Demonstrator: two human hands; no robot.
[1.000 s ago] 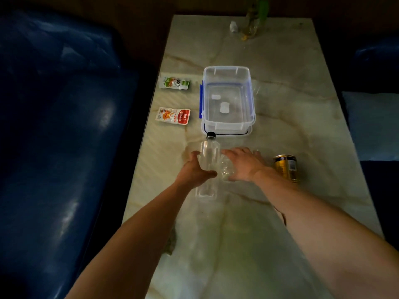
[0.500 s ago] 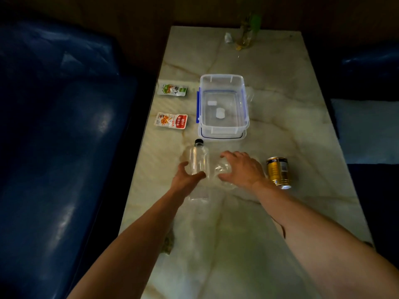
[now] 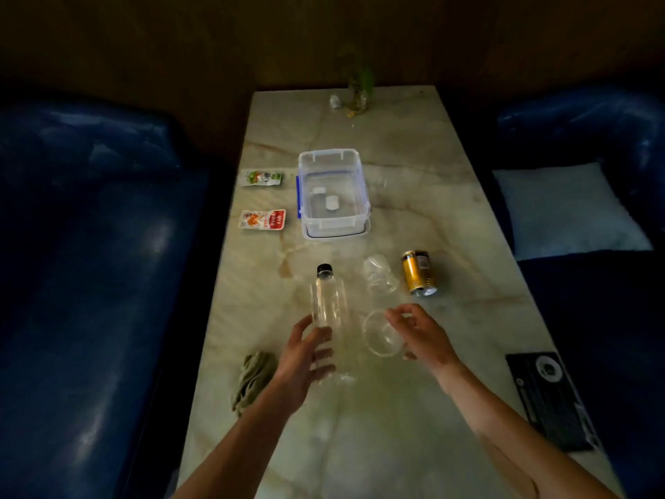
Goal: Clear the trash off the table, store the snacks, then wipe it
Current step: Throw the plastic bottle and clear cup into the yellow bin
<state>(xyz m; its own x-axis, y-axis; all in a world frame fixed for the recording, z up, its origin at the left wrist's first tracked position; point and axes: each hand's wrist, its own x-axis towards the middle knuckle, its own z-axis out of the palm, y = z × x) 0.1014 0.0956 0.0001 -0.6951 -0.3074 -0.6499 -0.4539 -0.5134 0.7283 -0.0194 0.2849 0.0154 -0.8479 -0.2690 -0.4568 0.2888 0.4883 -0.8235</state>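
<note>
Bottle (image 3: 328, 311) in our left hand (image 3: 300, 358): we have our fingers and thumb wrapped round the lower half of this clear plastic bottle, its black cap pointing away from us. Our right hand (image 3: 419, 334) pinches the rim of a clear plastic cup (image 3: 381, 336) between thumb and fingertips, the cup's open mouth turned toward us, just right of the bottle.

Beyond the cup in our right-hand grip, a second clear cup (image 3: 378, 279) lies on its side on the marble table (image 3: 414, 174), and just right of that lies a gold can (image 3: 418, 272), also tipped over. Farther out past the bottle cap sits a clear storage box (image 3: 333, 194) with blue clips. Left of the box, two snack packets lie flat: a red one (image 3: 262, 219) nearer us and a green one (image 3: 262, 177) beyond it.

Just left of our left wrist, a crumpled rag (image 3: 252, 378) rests near the table edge. Well to the right of our right forearm, a dark flat device (image 3: 550, 397) lies at the table's side. At the far end stands a small glass vase with greenery (image 3: 358, 91).
</note>
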